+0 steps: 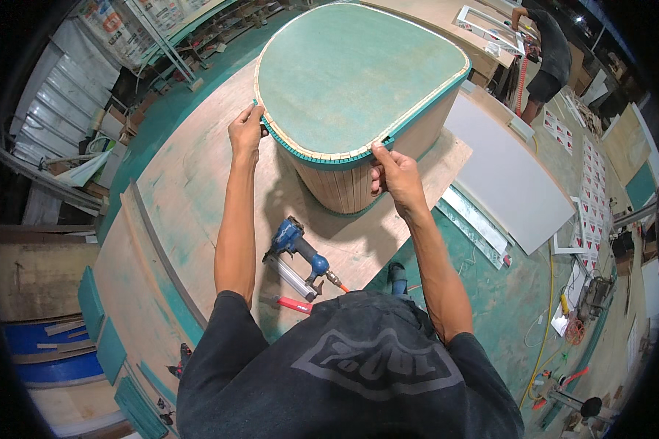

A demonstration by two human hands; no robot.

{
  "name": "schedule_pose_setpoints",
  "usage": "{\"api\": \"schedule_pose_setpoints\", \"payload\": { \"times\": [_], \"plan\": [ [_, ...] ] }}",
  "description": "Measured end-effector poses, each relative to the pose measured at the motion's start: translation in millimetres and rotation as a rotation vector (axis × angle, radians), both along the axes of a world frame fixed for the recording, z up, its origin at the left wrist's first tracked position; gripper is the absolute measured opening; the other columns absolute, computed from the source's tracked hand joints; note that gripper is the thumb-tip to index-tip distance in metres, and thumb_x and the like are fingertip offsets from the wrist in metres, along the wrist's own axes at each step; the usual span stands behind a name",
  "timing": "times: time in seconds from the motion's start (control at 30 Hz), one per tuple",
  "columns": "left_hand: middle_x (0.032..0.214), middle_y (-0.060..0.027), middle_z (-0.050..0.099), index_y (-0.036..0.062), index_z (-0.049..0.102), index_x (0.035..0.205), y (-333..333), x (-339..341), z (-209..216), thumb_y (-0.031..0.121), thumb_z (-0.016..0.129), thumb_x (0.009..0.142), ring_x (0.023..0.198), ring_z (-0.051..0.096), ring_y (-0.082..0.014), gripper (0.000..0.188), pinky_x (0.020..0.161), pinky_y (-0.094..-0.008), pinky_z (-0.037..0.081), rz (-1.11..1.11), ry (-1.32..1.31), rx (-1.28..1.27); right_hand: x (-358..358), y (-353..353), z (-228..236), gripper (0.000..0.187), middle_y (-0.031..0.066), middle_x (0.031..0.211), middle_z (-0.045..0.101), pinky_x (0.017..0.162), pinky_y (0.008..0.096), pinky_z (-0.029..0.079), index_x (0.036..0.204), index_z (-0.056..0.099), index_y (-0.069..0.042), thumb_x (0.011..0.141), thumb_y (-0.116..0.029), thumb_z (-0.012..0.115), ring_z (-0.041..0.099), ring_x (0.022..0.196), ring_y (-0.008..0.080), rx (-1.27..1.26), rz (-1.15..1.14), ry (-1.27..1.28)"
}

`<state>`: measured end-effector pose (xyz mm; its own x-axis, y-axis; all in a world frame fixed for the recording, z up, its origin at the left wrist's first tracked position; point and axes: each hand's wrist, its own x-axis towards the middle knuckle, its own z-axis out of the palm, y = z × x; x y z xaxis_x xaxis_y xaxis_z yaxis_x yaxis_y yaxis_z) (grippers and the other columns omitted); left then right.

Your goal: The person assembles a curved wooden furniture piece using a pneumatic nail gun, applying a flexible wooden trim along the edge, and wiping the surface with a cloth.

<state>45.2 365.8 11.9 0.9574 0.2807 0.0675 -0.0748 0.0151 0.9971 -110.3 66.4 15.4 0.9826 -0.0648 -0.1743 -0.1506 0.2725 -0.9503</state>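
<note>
A rounded, D-shaped wooden box (337, 192) with a green top panel (359, 73) stands on a plywood sheet in front of me. A thin green notched strip (300, 155) curves along the near side of its top edge, below a pale rim. My left hand (246, 134) pinches the strip's left end at the box's left corner. Near its right end, the fingers of my right hand (398, 178) close on the same strip, thumb uppermost. Both arms reach forward around a blue nail gun (289, 245) lying on the plywood.
A flat red tool (294, 304) and an orange air hose (337, 281) lie by the nail gun. White panels (501, 172) and metal lengths (476, 223) rest to the right. Another person (549, 58) works at a far-right bench. Wood boards (143, 256) lie left.
</note>
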Motion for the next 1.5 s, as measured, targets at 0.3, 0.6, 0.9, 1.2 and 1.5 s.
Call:
{"api": "schedule_pose_setpoints", "payload": {
  "times": [0.3,0.6,0.9,1.2,1.5],
  "plan": [
    [0.089,-0.0028,0.071,-0.0048,0.064,0.126,0,5,4,0.022,0.067,0.095,0.067,0.062,-0.0085,0.041,0.059,-0.0241,0.05,0.028,-0.007,0.003,4,-8,8,0.056,0.0007,0.058,0.054,0.041,0.0241,0.043,0.082,0.059,-0.003,0.102,-0.054,0.051,0.053,0.043,0.0108,-0.058,0.116,0.046],
    [0.094,-0.0059,0.071,-0.0041,0.063,0.128,9,5,4,0.023,0.068,0.095,0.073,0.064,-0.0124,0.043,0.063,-0.0248,0.051,-0.074,0.045,-0.097,14,-17,13,0.06,-0.0036,0.056,0.044,0.041,0.0251,0.036,0.077,0.059,-0.005,0.098,-0.061,0.051,0.041,0.045,0.0086,-0.177,0.143,0.069],
    [0.092,-0.0057,0.071,-0.0085,0.057,0.135,7,0,7,0.023,0.07,0.093,0.062,0.059,-0.0089,0.053,0.056,-0.0228,0.047,-0.083,-0.001,-0.089,11,-19,11,0.055,-0.0042,0.06,0.045,0.045,0.0247,0.042,0.084,0.059,-0.005,0.097,-0.058,0.057,0.041,0.047,0.0072,-0.015,0.142,0.104],
    [0.09,-0.0045,0.07,-0.0083,0.059,0.132,1,-6,7,0.022,0.068,0.094,0.066,0.062,-0.0091,0.049,0.057,-0.0241,0.049,-0.012,0.001,-0.091,4,-10,5,0.053,-0.0051,0.059,0.046,0.044,0.0213,0.041,0.081,0.057,-0.007,0.1,-0.056,0.054,0.044,0.046,0.0058,-0.015,0.147,-0.007],
    [0.085,-0.0044,0.07,-0.0083,0.063,0.126,-3,-6,16,0.019,0.067,0.094,0.062,0.058,-0.0087,0.043,0.055,-0.0231,0.046,-0.01,0.046,-0.032,12,-20,16,0.057,-0.0053,0.059,0.043,0.043,0.0235,0.041,0.083,0.058,-0.005,0.099,-0.06,0.053,0.041,0.047,0.006,-0.07,0.166,0.099]
  ]
}}
